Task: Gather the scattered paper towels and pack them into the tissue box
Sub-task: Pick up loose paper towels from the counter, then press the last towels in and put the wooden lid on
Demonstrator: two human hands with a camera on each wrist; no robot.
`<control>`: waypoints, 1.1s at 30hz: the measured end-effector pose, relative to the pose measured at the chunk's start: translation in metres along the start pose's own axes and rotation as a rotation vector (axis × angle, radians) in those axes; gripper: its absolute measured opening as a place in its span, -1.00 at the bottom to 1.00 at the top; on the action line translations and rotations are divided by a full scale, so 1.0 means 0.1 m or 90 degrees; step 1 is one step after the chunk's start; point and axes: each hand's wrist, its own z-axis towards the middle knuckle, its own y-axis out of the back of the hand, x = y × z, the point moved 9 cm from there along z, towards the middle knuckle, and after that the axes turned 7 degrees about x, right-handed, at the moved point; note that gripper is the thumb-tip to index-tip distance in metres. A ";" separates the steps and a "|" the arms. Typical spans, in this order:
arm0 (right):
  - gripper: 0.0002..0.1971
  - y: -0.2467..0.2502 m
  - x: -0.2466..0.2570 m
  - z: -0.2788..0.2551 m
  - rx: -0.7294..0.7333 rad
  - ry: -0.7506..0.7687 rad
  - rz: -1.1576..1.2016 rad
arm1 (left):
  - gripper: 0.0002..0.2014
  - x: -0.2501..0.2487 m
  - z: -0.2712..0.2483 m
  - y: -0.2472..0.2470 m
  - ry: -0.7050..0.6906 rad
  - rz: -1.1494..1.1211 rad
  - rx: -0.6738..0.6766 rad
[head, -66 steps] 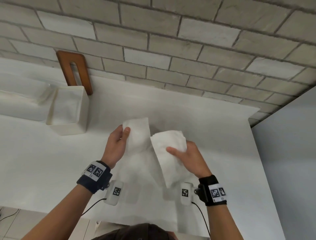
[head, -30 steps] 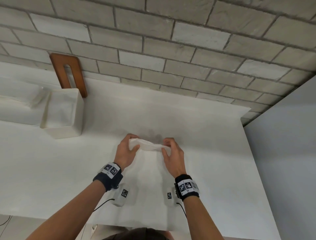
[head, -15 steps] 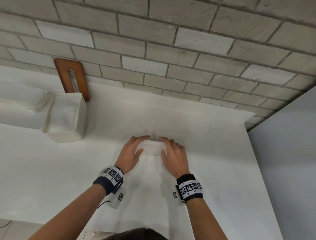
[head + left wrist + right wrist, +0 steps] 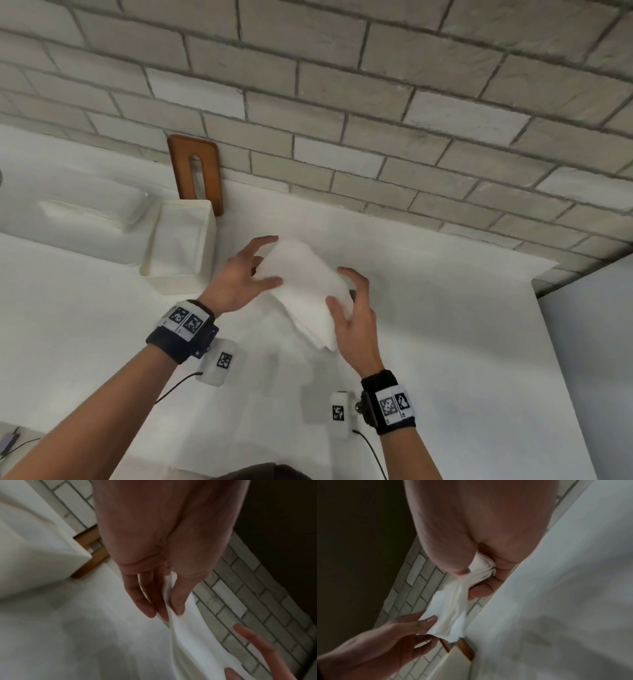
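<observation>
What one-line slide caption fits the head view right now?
Both hands, left hand and right hand, hold a stack of paper towels above the white table, right of the open tissue box.

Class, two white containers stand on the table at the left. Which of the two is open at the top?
The white box standing in front of the wooden lid, nearer the left hand. Its top is open; the container further left is closed over.

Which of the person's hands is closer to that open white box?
Left. The left hand is just beside the tissue box; the right hand is beyond the paper towels.
</observation>
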 end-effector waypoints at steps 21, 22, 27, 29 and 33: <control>-0.84 -3.20 0.43 1.36 -0.003 -0.241 -0.180 | -0.56 1.59 0.38 2.47 0.048 0.242 0.048; -0.84 -3.22 0.44 1.36 0.005 -0.247 -0.186 | -0.53 1.64 0.38 2.42 0.056 0.239 0.062; -0.80 -3.26 0.53 1.35 -0.003 -0.247 -0.201 | -0.39 1.80 0.39 2.31 0.091 0.228 0.096; -0.80 -3.33 0.58 1.36 0.025 -0.257 -0.221 | -0.41 1.81 0.40 2.37 0.085 0.227 0.089; -0.71 -3.18 0.92 1.32 -0.076 -0.168 -0.429 | -0.44 1.66 0.45 2.53 0.032 0.305 0.044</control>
